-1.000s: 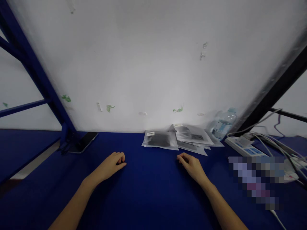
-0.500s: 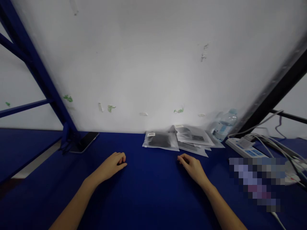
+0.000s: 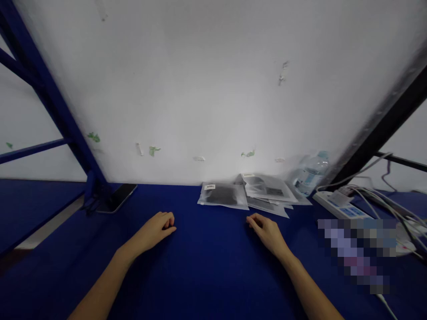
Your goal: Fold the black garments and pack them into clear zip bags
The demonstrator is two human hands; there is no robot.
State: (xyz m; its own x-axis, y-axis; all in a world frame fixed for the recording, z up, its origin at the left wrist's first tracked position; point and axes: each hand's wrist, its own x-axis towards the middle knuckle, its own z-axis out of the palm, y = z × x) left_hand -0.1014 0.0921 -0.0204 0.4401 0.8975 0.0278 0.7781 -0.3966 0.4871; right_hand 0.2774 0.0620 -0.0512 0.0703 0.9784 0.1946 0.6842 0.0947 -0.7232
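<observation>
My left hand (image 3: 158, 226) rests on the blue tabletop (image 3: 207, 262), its fingers loosely curled and the thumb held apart. Nothing is in it. Opposite, my right hand (image 3: 266, 230) also lies on the table with relaxed, half-bent fingers, and I see nothing held there. Just beyond the right hand is a frosted zip bag (image 3: 223, 196) with dark contents and a small white label. Beside that bag lies a loose pile of similar bags (image 3: 267, 189), some overlapping. Neither hand touches the bags.
A phone (image 3: 120, 197) lies at the back left by the blue metal frame (image 3: 55, 104). At the right stand a clear water bottle (image 3: 310, 175) and a white power strip (image 3: 340, 206) with tangled cables (image 3: 376, 200). A pixelated patch hides something nearby. A white wall (image 3: 200, 89) rises behind.
</observation>
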